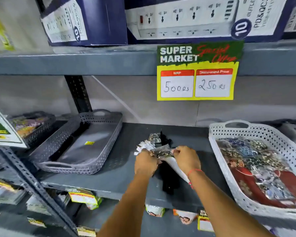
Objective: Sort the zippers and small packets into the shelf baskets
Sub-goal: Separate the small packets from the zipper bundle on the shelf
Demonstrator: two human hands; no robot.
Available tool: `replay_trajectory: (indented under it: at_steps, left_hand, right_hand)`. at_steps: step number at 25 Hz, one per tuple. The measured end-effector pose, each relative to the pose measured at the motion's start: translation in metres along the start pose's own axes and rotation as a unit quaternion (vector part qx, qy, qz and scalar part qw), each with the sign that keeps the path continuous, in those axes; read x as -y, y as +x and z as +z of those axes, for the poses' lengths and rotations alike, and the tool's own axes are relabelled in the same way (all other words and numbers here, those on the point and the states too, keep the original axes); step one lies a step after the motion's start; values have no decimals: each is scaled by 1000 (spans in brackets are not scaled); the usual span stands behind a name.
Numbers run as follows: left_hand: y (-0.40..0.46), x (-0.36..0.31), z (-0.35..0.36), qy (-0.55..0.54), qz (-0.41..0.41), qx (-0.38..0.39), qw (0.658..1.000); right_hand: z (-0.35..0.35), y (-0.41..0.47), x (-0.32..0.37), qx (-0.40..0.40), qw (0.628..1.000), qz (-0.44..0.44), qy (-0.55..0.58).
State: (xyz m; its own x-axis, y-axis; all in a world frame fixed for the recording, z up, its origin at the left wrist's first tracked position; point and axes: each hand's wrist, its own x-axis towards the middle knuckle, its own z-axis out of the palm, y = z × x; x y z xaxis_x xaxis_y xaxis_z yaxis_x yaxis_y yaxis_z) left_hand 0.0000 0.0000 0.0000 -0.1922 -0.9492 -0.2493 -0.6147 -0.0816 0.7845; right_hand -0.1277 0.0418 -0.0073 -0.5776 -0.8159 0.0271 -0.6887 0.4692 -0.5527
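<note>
A bundle of small clear packets (154, 144) with white card tops and black zippers lies on the dark shelf (123, 175), between two baskets. My left hand (146, 164) grips the bundle from the left. My right hand (186, 159) pinches one patterned packet (162, 152) on top of it. A black strip, seemingly zippers (169, 178), hangs beneath my hands. The grey basket (99, 117) to the left holds only a grey sheet with a yellow sticker. The white basket (217, 139) to the right is full of patterned packets.
A dark basket (41, 129) with packets sits at the far left, behind a hanging leaflet (0, 129). A yellow price sign (196, 72) hangs from the shelf above, which carries power-strip boxes (178, 17). More packets lie on the lower shelf (85, 197).
</note>
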Motion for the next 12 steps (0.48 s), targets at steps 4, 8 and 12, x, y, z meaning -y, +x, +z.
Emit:
replay_trajectory:
  at_steps: [4, 8, 12]
  left_hand:
    - [17, -5, 1, -32, -45, -18, 998]
    - [26, -15, 1, -106, -43, -37, 993]
    - [35, -28, 3, -122, -21, -60, 991]
  right_hand:
    - [9, 31, 6, 84, 989, 53, 108]
    - [17, 44, 9, 113, 958, 105, 241]
    - [-12, 59, 6, 78, 887, 186, 415]
